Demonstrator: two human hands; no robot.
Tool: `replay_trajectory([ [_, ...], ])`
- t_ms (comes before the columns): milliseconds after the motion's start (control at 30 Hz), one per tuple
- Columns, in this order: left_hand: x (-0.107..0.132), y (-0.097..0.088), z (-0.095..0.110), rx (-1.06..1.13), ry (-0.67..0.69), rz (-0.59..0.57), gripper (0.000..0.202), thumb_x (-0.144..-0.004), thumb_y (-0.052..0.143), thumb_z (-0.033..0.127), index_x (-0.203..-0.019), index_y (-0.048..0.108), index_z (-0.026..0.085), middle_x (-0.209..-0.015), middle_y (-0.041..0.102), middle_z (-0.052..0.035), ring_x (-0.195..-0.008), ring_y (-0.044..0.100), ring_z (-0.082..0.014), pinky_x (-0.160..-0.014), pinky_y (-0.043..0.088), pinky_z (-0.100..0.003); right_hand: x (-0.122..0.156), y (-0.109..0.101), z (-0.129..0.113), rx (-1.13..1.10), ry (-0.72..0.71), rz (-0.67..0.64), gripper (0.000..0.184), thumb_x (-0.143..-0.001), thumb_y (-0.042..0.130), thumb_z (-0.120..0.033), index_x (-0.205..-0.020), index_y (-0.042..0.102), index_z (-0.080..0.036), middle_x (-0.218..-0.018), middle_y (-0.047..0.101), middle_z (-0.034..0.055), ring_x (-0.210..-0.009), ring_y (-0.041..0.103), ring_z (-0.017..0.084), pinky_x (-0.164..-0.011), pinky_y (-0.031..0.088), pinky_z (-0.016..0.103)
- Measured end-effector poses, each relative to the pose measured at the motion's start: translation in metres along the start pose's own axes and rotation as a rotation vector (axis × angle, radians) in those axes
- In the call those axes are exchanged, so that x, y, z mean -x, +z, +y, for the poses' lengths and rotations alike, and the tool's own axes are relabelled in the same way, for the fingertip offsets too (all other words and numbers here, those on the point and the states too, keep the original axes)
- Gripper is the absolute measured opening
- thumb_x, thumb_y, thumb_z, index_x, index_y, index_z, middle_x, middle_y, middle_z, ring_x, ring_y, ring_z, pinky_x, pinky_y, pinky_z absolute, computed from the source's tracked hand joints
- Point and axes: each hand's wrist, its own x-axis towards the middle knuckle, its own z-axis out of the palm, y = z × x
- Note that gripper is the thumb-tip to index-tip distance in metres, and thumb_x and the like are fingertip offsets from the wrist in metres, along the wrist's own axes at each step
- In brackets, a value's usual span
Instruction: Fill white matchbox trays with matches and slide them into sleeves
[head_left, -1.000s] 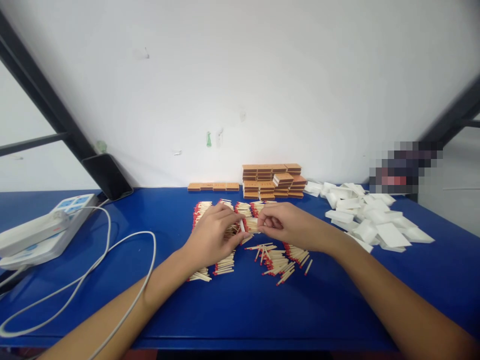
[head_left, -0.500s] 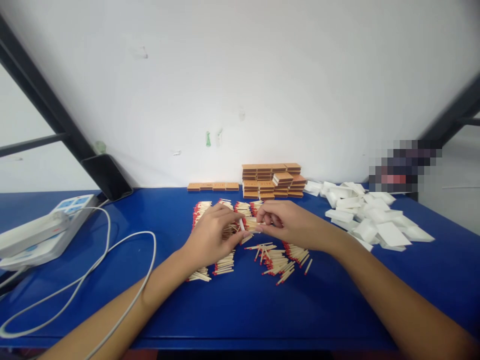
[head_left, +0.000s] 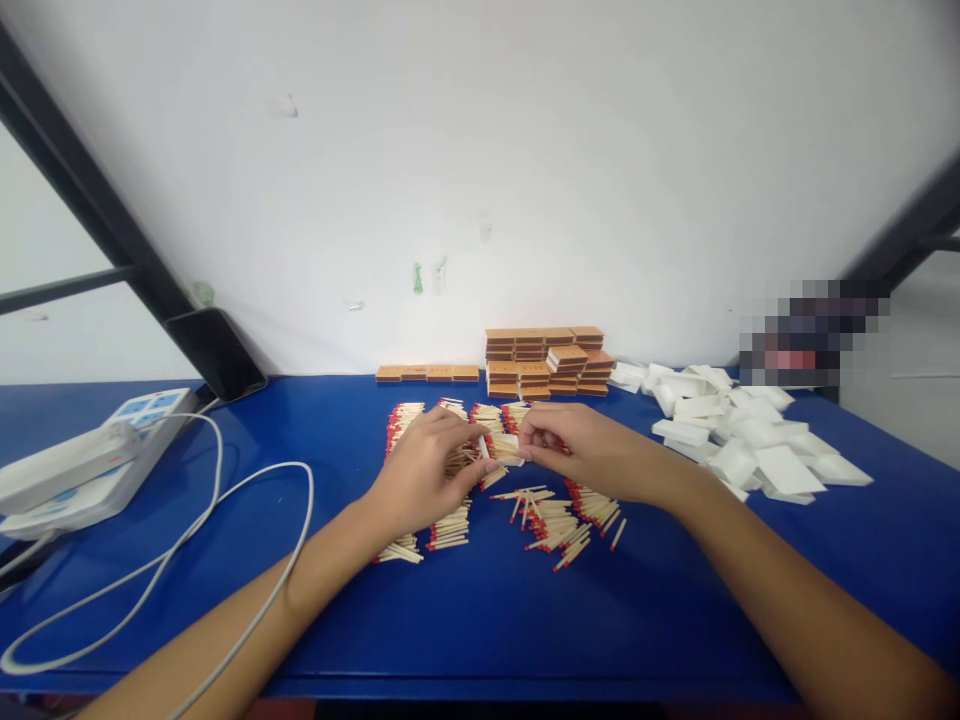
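Observation:
My left hand [head_left: 424,470] is curled around a small white matchbox tray [head_left: 501,449] filled with red-tipped matches. My right hand [head_left: 577,445] pinches the tray's right end, its fingers pressed together. Both hands hover just above the blue table [head_left: 480,620], over rows of bundled matches [head_left: 450,525]. A loose heap of red-tipped matches [head_left: 559,518] lies below my right hand.
Orange matchbox sleeves [head_left: 546,362] are stacked at the back by the wall, with a low row [head_left: 427,373] to their left. White inner trays [head_left: 739,430] are piled at the right. A power strip [head_left: 82,465] with white cable [head_left: 247,510] and a dark phone [head_left: 215,352] sit at the left.
My right hand's fingers have shifted slightly up and left along the tray's end. My left hand keeps its place.

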Motion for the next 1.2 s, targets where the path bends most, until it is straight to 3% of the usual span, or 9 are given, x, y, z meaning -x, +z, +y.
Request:
replay_trajectory([
  [167, 0.0, 0.0, 0.001, 0.0, 0.01, -0.003, 0.033, -0.098, 0.069, 0.042, -0.119, 0.072, 0.016, -0.1, 0.075, -0.0105, -0.098, 0.065, -0.0273, -0.091, 0.052, -0.046, 0.0, -0.001, -0.001, -0.028, -0.022, 0.017, 0.021, -0.102, 0.056, -0.035, -0.089, 0.063, -0.021, -0.085, 0.066, 0.0021, -0.073, 0.057, 0.015, -0.067, 0.04, 0.027],
  [300, 0.0, 0.001, -0.002, -0.022, -0.026, 0.038, 0.03, -0.097, 0.07, 0.038, -0.119, 0.072, 0.017, -0.101, 0.076, -0.0098, -0.098, 0.065, -0.0268, -0.092, 0.052, -0.046, 0.0, -0.006, 0.011, 0.016, 0.006, 0.046, 0.018, -0.1, 0.056, -0.031, -0.089, 0.065, -0.021, -0.08, 0.066, 0.0009, -0.071, 0.057, 0.015, -0.065, 0.039, 0.027],
  [500, 0.0, -0.001, -0.005, -0.076, -0.076, 0.102, 0.034, -0.098, 0.069, 0.042, -0.119, 0.072, 0.015, -0.104, 0.075, -0.0107, -0.099, 0.064, -0.0278, -0.087, 0.054, -0.045, -0.005, -0.002, 0.032, 0.154, 0.15, -0.128, 0.007, -0.086, 0.067, -0.019, -0.081, 0.071, -0.019, -0.078, 0.071, 0.0035, -0.069, 0.06, 0.017, -0.062, 0.038, 0.028],
  [767, -0.001, -0.003, -0.003, -0.085, -0.044, 0.09, 0.03, -0.098, 0.069, 0.039, -0.119, 0.071, 0.017, -0.104, 0.076, -0.0089, -0.1, 0.064, -0.0278, -0.09, 0.052, -0.046, -0.003, 0.005, 0.031, 0.131, 0.17, -0.2, 0.008, -0.085, 0.062, -0.018, -0.082, 0.07, -0.02, -0.076, 0.072, 0.0024, -0.065, 0.06, 0.017, -0.058, 0.037, 0.028],
  [1000, 0.001, -0.001, -0.005, -0.078, -0.03, 0.089, 0.033, -0.098, 0.069, 0.041, -0.119, 0.071, 0.016, -0.102, 0.076, -0.0087, -0.099, 0.064, -0.0272, -0.09, 0.051, -0.046, -0.006, 0.011, 0.031, 0.194, 0.086, -0.098, 0.009, -0.092, 0.061, -0.022, -0.087, 0.068, -0.019, -0.084, 0.071, 0.0043, -0.073, 0.057, 0.017, -0.064, 0.037, 0.029],
  [1200, 0.001, 0.0, -0.003, -0.081, -0.039, 0.077, 0.033, -0.098, 0.069, 0.041, -0.119, 0.071, 0.016, -0.102, 0.076, -0.0083, -0.098, 0.064, -0.0271, -0.091, 0.051, -0.045, -0.008, 0.011, 0.029, 0.199, 0.084, -0.096, 0.008, -0.092, 0.065, -0.02, -0.084, 0.068, -0.02, -0.082, 0.071, 0.0028, -0.073, 0.058, 0.016, -0.065, 0.035, 0.028],
])
